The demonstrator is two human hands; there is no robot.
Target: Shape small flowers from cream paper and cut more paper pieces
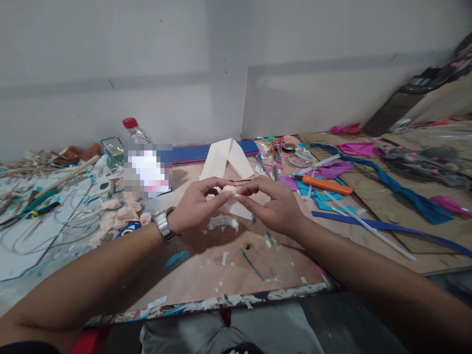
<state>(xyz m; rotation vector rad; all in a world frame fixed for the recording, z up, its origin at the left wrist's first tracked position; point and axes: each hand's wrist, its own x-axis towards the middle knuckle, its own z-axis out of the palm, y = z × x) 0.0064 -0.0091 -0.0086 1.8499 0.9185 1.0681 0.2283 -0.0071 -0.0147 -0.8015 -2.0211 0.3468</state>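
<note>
Near the middle of the table, my left hand (pixel 201 204) and my right hand (pixel 272 202) meet around a small pale pink crumpled piece (pixel 230 192). Thumb and fingers of my left hand pinch its left side; those of my right hand pinch its right side. A silver watch (pixel 163 225) is on my left wrist. Just beyond the hands, a folded cream paper strip (pixel 217 158) stands like an upside-down V. Several similar pink crumpled pieces (pixel 123 216) lie to the left.
A phone (pixel 149 169) and a red-capped bottle (pixel 135 132) stand at the back left. Green-handled pliers (pixel 40 202) lie far left. Right of the hands are an orange cutter (pixel 327 184), a blue strip (pixel 376 225) and coloured scraps. The table's front edge (pixel 221 301) is near my lap.
</note>
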